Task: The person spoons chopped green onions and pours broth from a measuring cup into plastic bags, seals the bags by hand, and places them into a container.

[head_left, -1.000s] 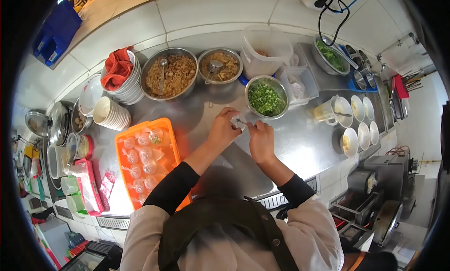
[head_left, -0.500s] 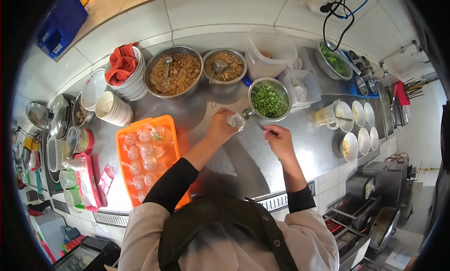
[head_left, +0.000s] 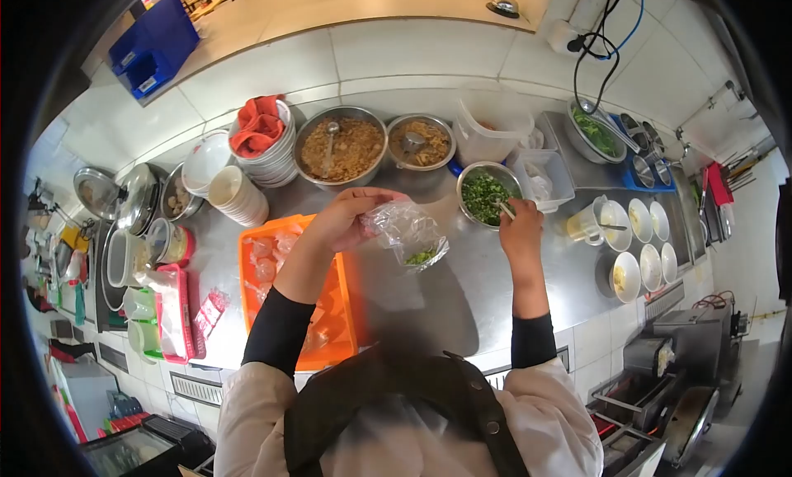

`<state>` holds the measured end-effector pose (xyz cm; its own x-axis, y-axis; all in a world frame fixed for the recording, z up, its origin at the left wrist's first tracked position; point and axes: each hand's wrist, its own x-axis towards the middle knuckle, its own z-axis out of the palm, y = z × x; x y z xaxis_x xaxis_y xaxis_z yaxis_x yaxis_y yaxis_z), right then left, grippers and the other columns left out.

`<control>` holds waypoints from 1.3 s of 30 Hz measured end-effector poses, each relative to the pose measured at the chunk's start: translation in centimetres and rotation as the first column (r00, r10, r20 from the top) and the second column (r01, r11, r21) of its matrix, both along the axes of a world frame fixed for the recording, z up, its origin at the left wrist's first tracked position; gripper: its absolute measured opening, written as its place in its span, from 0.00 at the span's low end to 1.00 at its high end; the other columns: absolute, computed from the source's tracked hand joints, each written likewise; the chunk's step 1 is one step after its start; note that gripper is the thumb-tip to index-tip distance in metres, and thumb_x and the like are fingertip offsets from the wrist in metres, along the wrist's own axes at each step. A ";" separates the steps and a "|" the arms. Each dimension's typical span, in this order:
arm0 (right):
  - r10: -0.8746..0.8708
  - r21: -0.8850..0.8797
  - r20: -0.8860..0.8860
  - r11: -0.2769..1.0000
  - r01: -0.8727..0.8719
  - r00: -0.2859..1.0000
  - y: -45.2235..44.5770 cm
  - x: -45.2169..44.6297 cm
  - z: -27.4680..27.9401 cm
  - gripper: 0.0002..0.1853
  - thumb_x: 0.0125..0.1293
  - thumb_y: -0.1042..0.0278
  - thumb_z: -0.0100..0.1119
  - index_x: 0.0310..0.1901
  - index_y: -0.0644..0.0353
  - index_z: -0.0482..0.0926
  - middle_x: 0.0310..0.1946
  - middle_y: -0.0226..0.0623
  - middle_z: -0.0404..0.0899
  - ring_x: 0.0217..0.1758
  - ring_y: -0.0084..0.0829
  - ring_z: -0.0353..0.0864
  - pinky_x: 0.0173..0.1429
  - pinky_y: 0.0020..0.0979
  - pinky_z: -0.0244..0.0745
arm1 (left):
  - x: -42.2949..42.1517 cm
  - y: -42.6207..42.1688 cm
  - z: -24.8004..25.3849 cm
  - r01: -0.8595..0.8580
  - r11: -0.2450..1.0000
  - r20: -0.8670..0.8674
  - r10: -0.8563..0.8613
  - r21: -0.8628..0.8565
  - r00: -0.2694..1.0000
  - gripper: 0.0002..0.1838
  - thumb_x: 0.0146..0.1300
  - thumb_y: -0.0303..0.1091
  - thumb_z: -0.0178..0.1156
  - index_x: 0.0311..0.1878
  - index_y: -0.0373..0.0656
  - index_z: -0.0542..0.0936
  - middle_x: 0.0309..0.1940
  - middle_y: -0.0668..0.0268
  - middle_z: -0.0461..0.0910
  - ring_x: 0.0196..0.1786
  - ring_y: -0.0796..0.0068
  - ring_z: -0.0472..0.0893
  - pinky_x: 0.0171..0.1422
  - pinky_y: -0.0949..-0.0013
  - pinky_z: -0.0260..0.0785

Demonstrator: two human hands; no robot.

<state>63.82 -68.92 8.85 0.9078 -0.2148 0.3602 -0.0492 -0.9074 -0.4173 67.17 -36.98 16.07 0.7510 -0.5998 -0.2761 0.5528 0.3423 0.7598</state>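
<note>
My left hand (head_left: 346,217) pinches the rim of a clear plastic bag (head_left: 404,221), which hangs over the steel counter. A little chopped green onion (head_left: 421,256) lies in the bottom of the bag. With closed fingers, my right hand (head_left: 521,227) grips the handle of a metal spoon (head_left: 504,209) at the right edge of a steel bowl (head_left: 461,206). Chopped green onion (head_left: 483,187) fills that bowl, and the spoon's head is hidden in it. Left of my left forearm stands an orange tray (head_left: 351,320) with several tied clear bags (head_left: 264,269).
Behind my hands stand two steel bowls of cooked food (head_left: 351,151) (head_left: 429,145) and a clear tub (head_left: 495,131). Stacked cups (head_left: 238,195) and cloth-topped bowls (head_left: 272,157) are left. Rightward sit a jug (head_left: 584,223) and several small white bowls (head_left: 625,277).
My right hand has moved the spoon from beside the bag into the green onion bowl. The bag, now spread wider, has green onion in it. The whole view has shifted.
</note>
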 end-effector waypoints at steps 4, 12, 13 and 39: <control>0.340 0.738 0.046 0.623 -0.261 0.939 7.4 -4.2 6.9 0.08 0.59 0.74 0.63 0.39 0.64 0.78 0.41 0.41 0.77 0.35 0.30 0.79 0.38 0.28 0.75 | -3.5 2.6 0.9 -0.118 0.973 0.347 0.043 0.199 0.937 0.19 0.58 0.21 0.52 0.54 0.33 0.78 0.47 0.63 0.80 0.33 0.84 0.78 0.36 0.80 0.70; 0.499 0.505 0.190 0.689 -0.520 0.846 20.7 -8.9 8.3 0.14 0.51 0.80 0.64 0.36 0.62 0.69 0.31 0.42 0.72 0.28 0.37 0.77 0.32 0.33 0.72 | -14.6 4.0 2.5 -0.674 0.633 0.812 0.120 0.380 0.571 0.21 0.47 0.15 0.57 0.48 0.34 0.81 0.46 0.62 0.77 0.25 0.84 0.73 0.29 0.79 0.66; 0.518 0.516 0.139 0.689 -0.508 0.844 21.0 -9.7 8.4 0.13 0.50 0.81 0.63 0.35 0.62 0.69 0.32 0.42 0.72 0.29 0.39 0.77 0.33 0.34 0.72 | -16.0 4.4 2.4 -0.720 0.583 0.828 0.136 0.378 0.545 0.21 0.47 0.15 0.57 0.48 0.34 0.81 0.46 0.61 0.78 0.26 0.82 0.74 0.29 0.78 0.67; 0.947 0.473 0.005 0.282 -0.835 0.322 37.0 -18.0 3.8 0.14 0.55 0.74 0.60 0.44 0.53 0.83 0.49 0.52 0.75 0.49 0.51 0.78 0.52 0.42 0.75 | -29.0 18.0 -1.5 -0.863 0.265 0.811 0.306 0.430 0.498 0.19 0.53 0.15 0.55 0.49 0.35 0.81 0.47 0.59 0.77 0.27 0.79 0.77 0.29 0.78 0.69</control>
